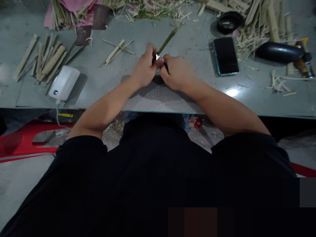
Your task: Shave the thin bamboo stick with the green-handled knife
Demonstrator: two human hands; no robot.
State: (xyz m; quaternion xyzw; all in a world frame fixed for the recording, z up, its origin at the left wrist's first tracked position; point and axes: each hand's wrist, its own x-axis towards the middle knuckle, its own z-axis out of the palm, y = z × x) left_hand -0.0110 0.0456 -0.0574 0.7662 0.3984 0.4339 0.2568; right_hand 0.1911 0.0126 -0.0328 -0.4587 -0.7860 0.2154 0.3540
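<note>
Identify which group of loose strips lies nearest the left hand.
The crossed group beside the left hand; the bundle by the white device and the pile right of the phone lie farther away.

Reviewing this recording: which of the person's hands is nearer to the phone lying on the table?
Right. The right hand is to the left of the phone, not touching it; the left hand is farther left, beyond the right.

stick (168,39): matt, woody | metal piece (157,57): shiny | phone (226,56): smooth, glossy | white device (64,82): plastic-looking | tabletop (191,41): glossy
</note>
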